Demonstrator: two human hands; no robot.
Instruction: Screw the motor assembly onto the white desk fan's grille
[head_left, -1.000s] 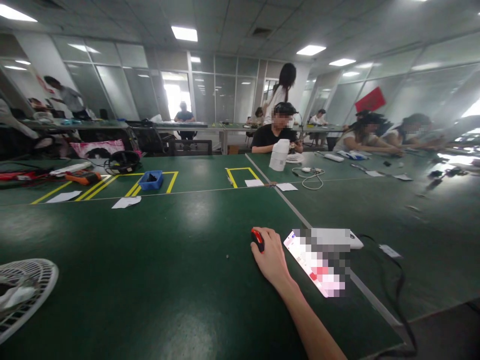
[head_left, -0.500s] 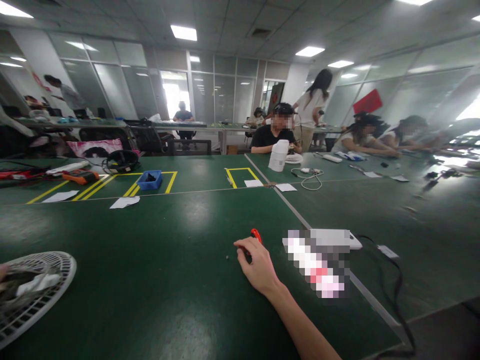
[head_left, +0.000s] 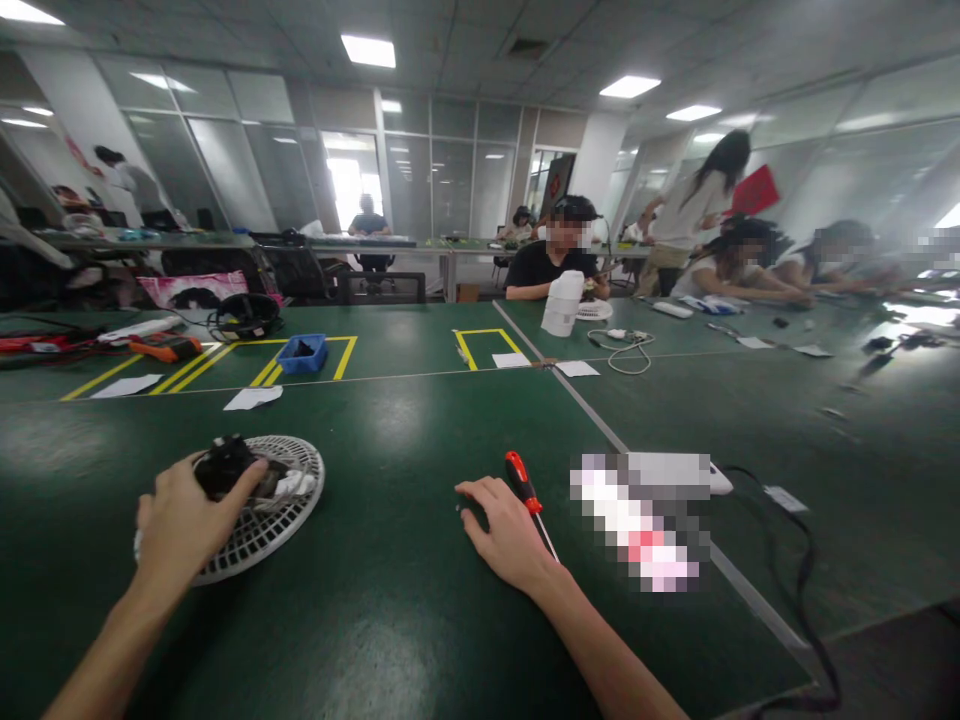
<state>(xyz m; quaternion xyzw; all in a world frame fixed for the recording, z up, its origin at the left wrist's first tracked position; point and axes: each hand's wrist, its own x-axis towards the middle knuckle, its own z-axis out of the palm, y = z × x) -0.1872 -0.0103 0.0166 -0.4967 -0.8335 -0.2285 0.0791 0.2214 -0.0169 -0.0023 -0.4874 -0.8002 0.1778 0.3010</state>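
My left hand grips a white round fan grille at its near-left rim, on the green table. Its thumb rests against the black motor part in the grille's middle. My right hand lies on the table with its fingers stretched forward and left, holding nothing. A red-handled screwdriver lies on the table just right of that hand, shaft pointing toward me. A tiny speck sits by my right fingertips; I cannot make out what it is.
A pixelated flat object and a white box with a black cable lie to the right. Farther off are a blue tray, paper slips, yellow tape marks and a white bottle. Several people sit at the far side.
My left hand has come into view and pulled the fan grille right, toward the middle. My right hand has let go of the screwdriver, which now lies beside it.
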